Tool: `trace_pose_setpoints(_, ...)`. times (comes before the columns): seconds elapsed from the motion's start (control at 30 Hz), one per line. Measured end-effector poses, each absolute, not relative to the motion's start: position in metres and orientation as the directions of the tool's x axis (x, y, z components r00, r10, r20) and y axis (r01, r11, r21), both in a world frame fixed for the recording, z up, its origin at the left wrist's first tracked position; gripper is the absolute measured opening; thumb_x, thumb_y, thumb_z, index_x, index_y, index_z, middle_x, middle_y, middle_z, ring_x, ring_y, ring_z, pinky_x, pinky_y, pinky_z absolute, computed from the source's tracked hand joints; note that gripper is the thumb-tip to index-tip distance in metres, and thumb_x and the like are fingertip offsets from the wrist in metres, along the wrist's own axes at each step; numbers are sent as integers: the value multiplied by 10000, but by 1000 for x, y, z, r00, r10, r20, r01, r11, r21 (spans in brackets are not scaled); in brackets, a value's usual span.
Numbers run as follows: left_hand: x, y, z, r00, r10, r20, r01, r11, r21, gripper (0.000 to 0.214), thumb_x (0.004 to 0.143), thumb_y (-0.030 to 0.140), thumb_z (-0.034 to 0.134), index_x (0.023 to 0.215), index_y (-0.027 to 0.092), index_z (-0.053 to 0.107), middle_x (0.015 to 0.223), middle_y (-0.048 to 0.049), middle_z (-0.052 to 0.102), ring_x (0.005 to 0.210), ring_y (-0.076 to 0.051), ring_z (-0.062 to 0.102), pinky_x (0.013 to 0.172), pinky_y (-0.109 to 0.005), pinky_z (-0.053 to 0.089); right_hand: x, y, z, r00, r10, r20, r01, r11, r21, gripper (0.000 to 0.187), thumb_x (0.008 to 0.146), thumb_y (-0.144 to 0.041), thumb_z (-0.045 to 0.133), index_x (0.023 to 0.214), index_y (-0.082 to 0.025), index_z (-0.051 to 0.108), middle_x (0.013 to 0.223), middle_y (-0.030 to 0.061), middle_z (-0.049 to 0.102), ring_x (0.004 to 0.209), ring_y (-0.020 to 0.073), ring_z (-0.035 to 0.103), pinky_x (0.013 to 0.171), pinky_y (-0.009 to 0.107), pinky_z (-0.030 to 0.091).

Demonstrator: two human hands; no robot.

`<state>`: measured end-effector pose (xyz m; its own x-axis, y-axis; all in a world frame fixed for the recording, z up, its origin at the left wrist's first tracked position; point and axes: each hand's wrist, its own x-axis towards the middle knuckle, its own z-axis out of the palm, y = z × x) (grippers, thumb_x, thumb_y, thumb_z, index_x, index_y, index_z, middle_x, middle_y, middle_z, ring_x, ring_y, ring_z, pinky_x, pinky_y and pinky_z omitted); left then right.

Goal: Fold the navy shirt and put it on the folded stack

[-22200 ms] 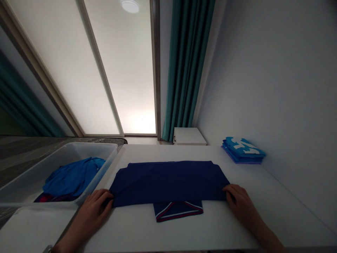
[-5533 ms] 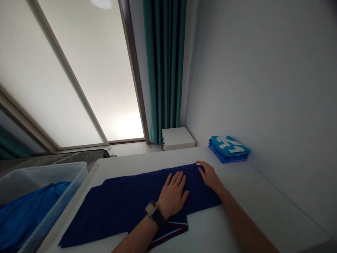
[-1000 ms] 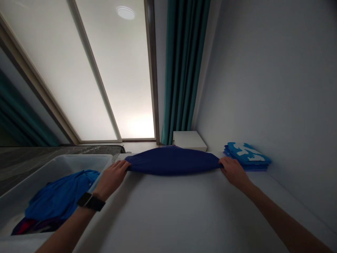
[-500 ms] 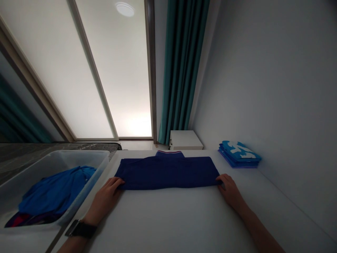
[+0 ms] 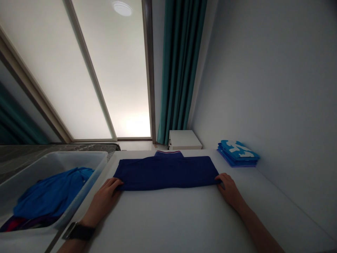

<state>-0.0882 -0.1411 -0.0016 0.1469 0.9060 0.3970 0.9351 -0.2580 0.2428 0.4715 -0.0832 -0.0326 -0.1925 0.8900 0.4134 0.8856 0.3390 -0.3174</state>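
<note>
A navy polo shirt (image 5: 165, 174) lies folded into a wide band on the white table (image 5: 168, 221), its striped collar (image 5: 169, 154) sticking out at the far side. At the shirt's near left corner, my left hand (image 5: 109, 189) has its fingers closed on the cloth; a dark watch is on that wrist. My right hand (image 5: 229, 189) pinches the near right corner between thumb and fingers. The shirt's near edge runs almost straight between both hands.
On the left stands a translucent plastic bin (image 5: 101, 161) holding a crumpled blue garment (image 5: 52, 195) and darker clothes. A stack of folded blue clothes (image 5: 238, 154) sits by the wall at right. Beyond the table are a white cabinet (image 5: 184, 139) and a green curtain (image 5: 181, 70).
The view has shifted very slightly. Both hands keep their places at the shirt's near corners, and the shirt looks the same.
</note>
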Motion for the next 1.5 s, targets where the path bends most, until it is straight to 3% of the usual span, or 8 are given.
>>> trace_pose_setpoints(0.53, -83, -156, -3, 182, 894, 410, 908, -312, 278, 193, 821, 218, 499, 962, 235, 629, 1042, -76, 642, 977, -240, 615, 856, -365, 530, 477, -96, -30, -204, 887, 413, 894, 341, -291, 182, 709, -153, 451, 842, -221, 555, 953, 89, 606, 920, 257, 564, 821, 389, 446)
trace_pose_setpoints(0.67, -82, -159, -5, 171, 889, 425, 905, -313, 289, 184, 822, 222, 507, 960, 234, 627, 1034, -76, 638, 972, -243, 612, 853, -372, 529, 473, -106, -23, -227, 882, 412, 916, 337, -217, 219, 723, -170, 463, 909, -213, 571, 1005, 94, 600, 959, 256, 564, 837, 387, 436)
trace_pose_setpoints(0.77, -81, -158, -4, 174, 886, 430, 902, -318, 290, 184, 818, 213, 519, 966, 235, 626, 1032, -71, 631, 976, -245, 607, 855, -378, 526, 461, -115, -15, -260, 862, 436, 932, 342, -122, 352, 690, -174, 496, 1029, -211, 581, 1103, 102, 583, 1063, 280, 538, 920, 436, 392)
trace_pose_setpoints(0.87, -80, -158, -3, 185, 888, 422, 898, -327, 293, 187, 818, 198, 524, 973, 235, 622, 1032, -66, 621, 969, -243, 600, 848, -378, 521, 433, -123, -5, -357, 812, 461, 897, 435, -72, 472, 662, -132, 501, 1125, -194, 567, 1152, 121, 564, 1130, 293, 502, 993, 470, 340)
trace_pose_setpoints(1.0, -79, -159, -1, 177, 892, 416, 898, -320, 303, 190, 806, 176, 526, 964, 233, 615, 1020, -64, 617, 959, -245, 592, 844, -383, 512, 371, -127, 10, -503, 764, 404, 804, 585, -105, 513, 678, -86, 500, 1176, -193, 554, 1171, 126, 546, 1137, 279, 487, 1014, 471, 334)
trace_pose_setpoints(1.2, -73, -161, 3, 146, 905, 399, 899, -290, 328, 236, 751, 100, 523, 932, 225, 609, 1003, -60, 615, 966, -251, 577, 860, -400, 494, 267, -123, 31, -657, 666, 352, 647, 738, -190, 451, 759, -102, 548, 1200, -200, 536, 1181, 111, 542, 1145, 257, 470, 1006, 413, 367)
trace_pose_setpoints(1.33, -69, -162, 6, 128, 920, 369, 899, -265, 348, 261, 749, 71, 508, 943, 219, 598, 1020, -64, 602, 976, -249, 553, 874, -412, 473, 208, -118, 37, -738, 584, 338, 570, 808, -152, 411, 821, -162, 585, 1222, -203, 505, 1159, 101, 560, 1099, 243, 495, 969, 392, 386)
trace_pose_setpoints(1.5, -66, -165, 10, 114, 930, 350, 896, -249, 369, 269, 748, 48, 489, 936, 213, 588, 1010, -64, 591, 971, -245, 527, 863, -414, 460, 147, -119, 38, -763, 572, 303, 578, 812, -79, 388, 833, -264, 645, 1188, -198, 502, 1129, 97, 569, 1054, 261, 511, 917, 400, 399)
